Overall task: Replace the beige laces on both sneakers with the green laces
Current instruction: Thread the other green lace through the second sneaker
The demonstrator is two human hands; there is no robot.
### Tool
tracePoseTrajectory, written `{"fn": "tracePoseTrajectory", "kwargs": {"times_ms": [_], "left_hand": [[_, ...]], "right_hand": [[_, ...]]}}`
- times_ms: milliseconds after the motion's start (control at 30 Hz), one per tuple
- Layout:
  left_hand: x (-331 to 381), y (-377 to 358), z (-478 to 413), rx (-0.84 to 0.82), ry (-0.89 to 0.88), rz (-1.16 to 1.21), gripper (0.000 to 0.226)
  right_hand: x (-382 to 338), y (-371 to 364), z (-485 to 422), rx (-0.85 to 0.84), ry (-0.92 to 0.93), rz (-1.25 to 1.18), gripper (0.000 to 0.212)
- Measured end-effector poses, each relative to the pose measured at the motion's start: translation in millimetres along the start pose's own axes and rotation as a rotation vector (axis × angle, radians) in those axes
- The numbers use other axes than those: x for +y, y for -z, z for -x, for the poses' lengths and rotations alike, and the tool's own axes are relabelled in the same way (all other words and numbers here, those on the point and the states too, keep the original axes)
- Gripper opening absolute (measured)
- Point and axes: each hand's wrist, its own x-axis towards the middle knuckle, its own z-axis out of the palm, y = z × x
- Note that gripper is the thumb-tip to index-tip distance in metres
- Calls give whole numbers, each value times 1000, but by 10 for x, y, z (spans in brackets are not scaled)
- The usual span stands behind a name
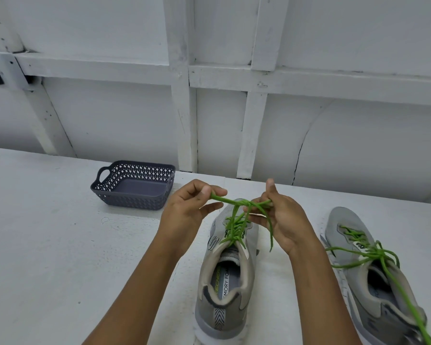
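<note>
Two grey sneakers stand on the white table, toes pointing away from me. The left sneaker (224, 277) is threaded with a green lace (234, 226) whose two ends are crossed in a knot above the tongue. My left hand (187, 207) pinches one end and pulls it left. My right hand (281, 215) grips the other end, and a loose tail hangs down beside its palm. The right sneaker (373, 285) carries a green lace (373, 252) tied in a bow, with one long end trailing over its heel. No beige lace is in view.
A dark grey perforated plastic basket (110, 192) with handles sits at the back left of the table (47, 245), nothing visible inside it. A white panelled wall (234, 95) runs right behind the table's far edge.
</note>
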Motion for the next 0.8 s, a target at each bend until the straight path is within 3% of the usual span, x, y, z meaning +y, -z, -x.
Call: {"fn": "tracePoseTrajectory", "kwargs": {"times_ms": [100, 300, 533, 800], "left_hand": [[1, 45, -13, 11, 25, 60, 21], [-71, 63, -27, 22, 98, 252, 12], [-144, 71, -25, 70, 152, 461, 15], [-170, 188, -35, 135, 224, 466, 11]], "right_hand": [[-3, 23, -4, -46, -23, -68, 55], [62, 8, -7, -178, -76, -389, 36], [145, 84, -54, -155, -109, -397, 19], [190, 269, -65, -9, -196, -579, 45]]}}
